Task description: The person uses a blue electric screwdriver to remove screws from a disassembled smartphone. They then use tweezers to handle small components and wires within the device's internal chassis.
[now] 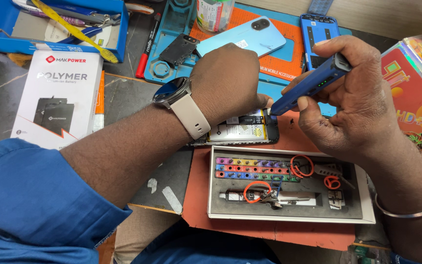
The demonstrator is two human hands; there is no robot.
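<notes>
A phone repair workshop: an opened phone [242, 129], a screwdriver bit tray [289, 183] and spare covers [242, 36] crowd the bench.

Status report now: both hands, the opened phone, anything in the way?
Left hand pressing on opened phone. Right hand gripping blue electric screwdriver, tip at phone's edge. Bit tray close below, not blocking.

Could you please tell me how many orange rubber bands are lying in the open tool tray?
3: one rubber band at the tool tray's front middle, one beside the coloured bit rack, one smaller toward the right. More may be hidden.
</notes>
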